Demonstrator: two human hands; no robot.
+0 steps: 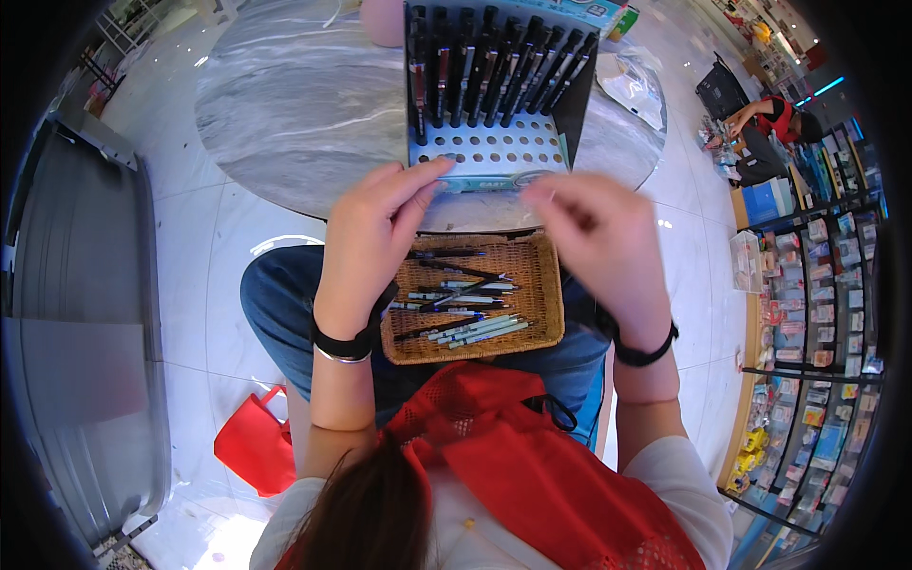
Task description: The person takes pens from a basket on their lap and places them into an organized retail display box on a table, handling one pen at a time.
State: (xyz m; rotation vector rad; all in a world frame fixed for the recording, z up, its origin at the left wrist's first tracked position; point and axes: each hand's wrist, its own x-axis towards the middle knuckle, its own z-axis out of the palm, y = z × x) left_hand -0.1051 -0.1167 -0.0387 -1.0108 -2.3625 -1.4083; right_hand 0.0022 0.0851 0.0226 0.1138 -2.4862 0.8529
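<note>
A cardboard pen display box (pixel 484 167) stands on a round marble-patterned table (pixel 285 121). Black pens (pixel 467 78) stand upright in its back rows, while the front rows of holes have no pens in them. My left hand (pixel 374 228) pinches the box's front edge at the left, index finger on top and thumb against the front panel. Blurred, my right hand (pixel 602 235) is by the front right corner with its fingertips drawn together; whether they touch the box or hold anything is not visible. Below the hands, a wicker basket (pixel 545 299) on my lap holds several black and pale pens (pixel 477 331).
A clear plastic bag (pixel 630 89) lies right of the box, and a pink object (pixel 382 21) stands behind it at left. A red bag (pixel 256 442) is on the floor. Stocked shelves (pixel 819 320) line the right side, where another person (pixel 773 128) crouches. A grey metal cabinet (pixel 78 285) stands left.
</note>
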